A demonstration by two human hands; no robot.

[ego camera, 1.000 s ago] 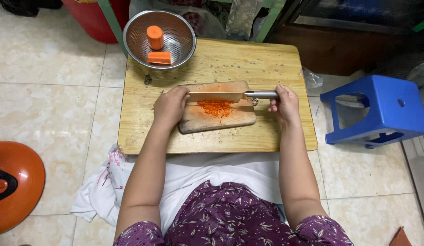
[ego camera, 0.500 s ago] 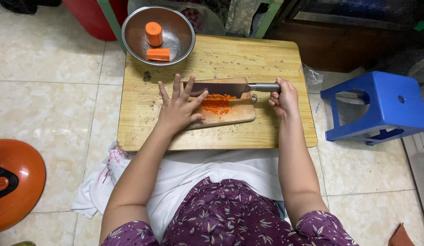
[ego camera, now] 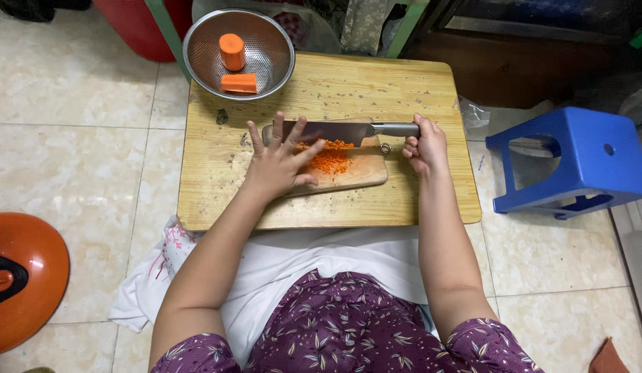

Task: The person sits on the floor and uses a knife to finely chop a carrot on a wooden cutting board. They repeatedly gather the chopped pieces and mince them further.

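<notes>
Minced carrot (ego camera: 329, 159) is heaped mid-frame on a small board (ego camera: 359, 173), just below the knife (ego camera: 335, 130) blade. The knife handle is gripped by the right hand (ego camera: 424, 146), fingers curled tight round it, center-right. The left hand (ego camera: 279, 160) is laid flat w/ fingers splayed apart, tips resting on the blade, thumb beside the carrot heap. The board is set on a low wood table (ego camera: 411, 90). Upper left, two carrot chunks (ego camera: 232, 61) are seen in a steel bowl (ego camera: 266, 38). A blue stool (ego camera: 576, 159) is parked at right; an orange lid (ego camera: 24, 276) at lower left.
</notes>
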